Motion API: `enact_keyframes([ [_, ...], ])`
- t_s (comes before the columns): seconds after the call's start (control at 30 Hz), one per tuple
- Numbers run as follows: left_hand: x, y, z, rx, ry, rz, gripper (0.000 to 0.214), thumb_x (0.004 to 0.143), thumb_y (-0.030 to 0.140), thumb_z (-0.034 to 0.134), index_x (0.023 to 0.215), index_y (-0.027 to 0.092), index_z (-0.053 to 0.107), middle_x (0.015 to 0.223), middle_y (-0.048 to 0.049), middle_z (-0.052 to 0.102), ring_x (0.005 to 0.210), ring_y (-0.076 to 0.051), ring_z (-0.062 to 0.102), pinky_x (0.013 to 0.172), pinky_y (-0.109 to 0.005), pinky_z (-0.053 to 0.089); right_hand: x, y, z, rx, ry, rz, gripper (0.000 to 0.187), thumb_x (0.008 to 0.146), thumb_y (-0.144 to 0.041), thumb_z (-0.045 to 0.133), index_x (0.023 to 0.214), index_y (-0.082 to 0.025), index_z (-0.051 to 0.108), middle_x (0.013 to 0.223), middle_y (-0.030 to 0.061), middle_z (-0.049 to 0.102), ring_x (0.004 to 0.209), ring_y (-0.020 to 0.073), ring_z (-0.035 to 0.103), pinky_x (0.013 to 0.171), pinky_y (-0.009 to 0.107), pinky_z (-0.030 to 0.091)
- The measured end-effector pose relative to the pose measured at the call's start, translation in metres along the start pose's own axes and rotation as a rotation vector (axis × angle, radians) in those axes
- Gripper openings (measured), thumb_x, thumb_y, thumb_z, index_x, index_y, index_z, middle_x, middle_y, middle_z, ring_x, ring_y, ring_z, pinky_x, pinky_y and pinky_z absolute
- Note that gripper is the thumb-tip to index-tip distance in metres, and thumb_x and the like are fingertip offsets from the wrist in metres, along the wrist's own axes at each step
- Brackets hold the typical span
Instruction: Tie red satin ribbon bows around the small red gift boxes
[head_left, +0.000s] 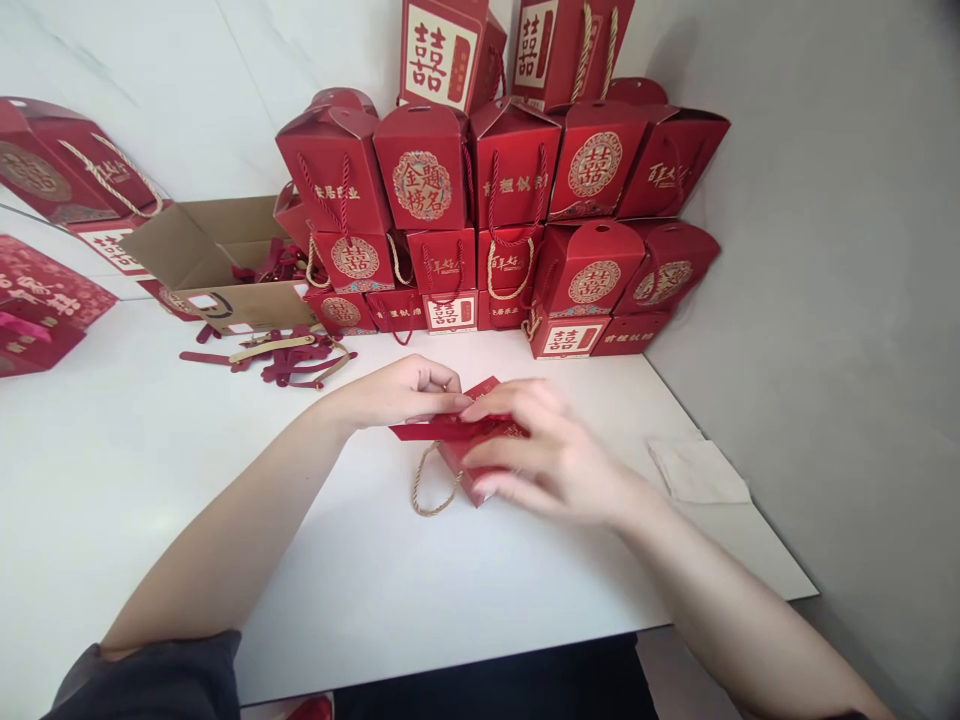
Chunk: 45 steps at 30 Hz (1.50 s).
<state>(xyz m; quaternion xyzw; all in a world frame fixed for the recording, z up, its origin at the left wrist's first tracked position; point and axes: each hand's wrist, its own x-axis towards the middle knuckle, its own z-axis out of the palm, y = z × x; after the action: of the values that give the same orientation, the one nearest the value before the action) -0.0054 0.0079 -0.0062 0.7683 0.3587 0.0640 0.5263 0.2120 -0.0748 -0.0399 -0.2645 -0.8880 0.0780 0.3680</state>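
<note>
**Far left edge:** a red gift box with a rope handle (67, 160) and a patterned red bag (37, 300) sit beyond the end of the white table (135, 520), cut off by the frame.

**Left of centre:** an open corrugated cardboard carton (217, 260) has its flaps splayed, with red ribbons inside. Just in front, loose red ribbons and beige strips (292, 360) lie in a flat tangle on the tabletop.

**Left hand:** the left hand (397, 392) comes in from the lower left. Its curled fingers (450, 392) are clenched, pinching the top flap of the red gift box.

**Held item:** the red gift box (480, 450), partly folded and flattened card, lies between both hands near the table's middle. Its twisted rope handle (431, 485) loops down onto the tabletop.

**Right hand:** the right hand (547, 450) has its slightly blurred fingers (499, 445) curved over the box, holding it from above.

**Upper centre:** a tall stack of red gift boxes (510, 200) with gold emblems stands against the back edge, well beyond the hands.

**Open room:** bare smooth tabletop spreads around the hands, out to the straight near edge.

**Far right:** a folded white cloth (697, 470) lies just inside the right edge, beside a grey wall (825, 250).
</note>
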Motion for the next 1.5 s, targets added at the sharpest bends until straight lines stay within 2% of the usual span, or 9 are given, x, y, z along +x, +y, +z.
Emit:
enact_keyframes([
  [0.27, 0.005, -0.010, 0.000, -0.082, 0.011, -0.013, 0.039, 0.084, 0.048, 0.061, 0.065, 0.013, 0.060, 0.055, 0.0023, 0.047, 0.049, -0.007, 0.040, 0.045, -0.020, 0.031, 0.003, -0.024, 0.049, -0.286, -0.091, -0.054, 0.035, 0.097, -0.034, 0.046, 0.119, -0.011, 0.061, 0.138, 0.0172, 0.054, 0.129, 0.0300, 0.046, 0.115, 0.055, 0.022],
  [0.5, 0.006, -0.008, 0.000, 0.064, 0.147, 0.032, 0.046, 0.080, 0.053, 0.064, 0.058, 0.015, 0.051, 0.055, 0.0046, 0.040, 0.053, -0.007, 0.036, 0.050, -0.022, 0.029, 0.003, 0.000, -0.001, 0.374, -0.002, 0.002, 0.014, 0.092, -0.022, 0.058, 0.098, -0.024, 0.070, 0.100, 0.0021, 0.074, 0.096, 0.0180, 0.064, 0.090, 0.037, 0.049],
  [0.67, 0.003, -0.001, 0.009, 0.262, 0.274, -0.075, 0.054, 0.071, 0.059, 0.068, 0.053, 0.016, 0.042, 0.050, 0.0060, 0.033, 0.048, -0.007, 0.027, 0.047, -0.023, 0.019, -0.007, 0.016, -0.031, 0.637, -0.184, 0.323, 0.005, 0.085, -0.023, 0.067, 0.090, -0.022, 0.067, 0.084, 0.0014, 0.071, 0.073, 0.0144, 0.063, 0.066, 0.029, 0.050],
  [0.9, -0.001, 0.007, 0.016, 0.349, 0.306, -0.059, 0.053, 0.069, 0.058, 0.069, 0.051, 0.017, 0.043, 0.049, 0.0055, 0.035, 0.049, -0.008, 0.029, 0.048, -0.024, 0.020, -0.012, 0.023, -0.047, 0.700, -0.598, 0.496, 0.010, 0.084, -0.029, 0.067, 0.089, -0.021, 0.065, 0.076, 0.0000, 0.072, 0.064, 0.0126, 0.063, 0.057, 0.024, 0.045],
  [1.07, -0.002, 0.010, 0.015, 0.349, 0.269, -0.065, 0.051, 0.067, 0.060, 0.070, 0.053, 0.017, 0.048, 0.051, 0.0052, 0.039, 0.051, -0.008, 0.033, 0.050, -0.024, 0.022, -0.011, 0.029, -0.051, 0.593, -0.408, 0.742, 0.028, 0.088, -0.048, 0.058, 0.087, -0.020, 0.060, 0.050, -0.0062, 0.055, 0.043, 0.0094, 0.051, 0.048, 0.023, 0.038],
  [1.13, -0.002, 0.010, 0.016, 0.368, 0.270, -0.076, 0.052, 0.067, 0.061, 0.070, 0.053, 0.017, 0.047, 0.051, 0.0052, 0.039, 0.051, -0.008, 0.033, 0.050, -0.024, 0.022, -0.011, 0.032, -0.048, 0.489, -0.446, 0.797, 0.036, 0.089, -0.051, 0.054, 0.075, -0.019, 0.059, 0.047, -0.0065, 0.050, 0.041, 0.0085, 0.046, 0.047, 0.023, 0.035],
  [1.23, -0.002, 0.011, 0.018, 0.392, 0.295, -0.105, 0.053, 0.066, 0.062, 0.069, 0.052, 0.017, 0.045, 0.049, 0.0056, 0.036, 0.050, -0.008, 0.029, 0.049, -0.024, 0.020, -0.012, 0.035, -0.046, 0.501, -0.619, 0.794, 0.044, 0.086, -0.055, 0.055, 0.064, -0.017, 0.060, 0.042, -0.0058, 0.047, 0.040, 0.0077, 0.042, 0.045, 0.022, 0.032],
  [1.4, -0.002, 0.011, 0.022, 0.441, 0.342, -0.124, 0.057, 0.066, 0.064, 0.069, 0.049, 0.017, 0.041, 0.048, 0.0059, 0.031, 0.049, -0.008, 0.025, 0.048, -0.025, 0.019, -0.010, 0.022, -0.050, 0.661, -0.657, 0.782, 0.037, 0.085, -0.051, 0.059, 0.073, -0.017, 0.064, 0.041, -0.0070, 0.048, 0.035, 0.0067, 0.039, 0.040, 0.021, 0.030],
  [1.5, -0.002, 0.012, 0.023, 0.488, 0.367, -0.136, 0.058, 0.066, 0.064, 0.068, 0.048, 0.017, 0.040, 0.048, 0.0057, 0.031, 0.049, -0.009, 0.025, 0.048, -0.025, 0.020, -0.006, 0.005, -0.043, 0.606, -0.709, 0.628, 0.029, 0.089, -0.038, 0.059, 0.069, -0.017, 0.063, 0.043, -0.0068, 0.050, 0.036, 0.0068, 0.045, 0.044, 0.021, 0.035],
])
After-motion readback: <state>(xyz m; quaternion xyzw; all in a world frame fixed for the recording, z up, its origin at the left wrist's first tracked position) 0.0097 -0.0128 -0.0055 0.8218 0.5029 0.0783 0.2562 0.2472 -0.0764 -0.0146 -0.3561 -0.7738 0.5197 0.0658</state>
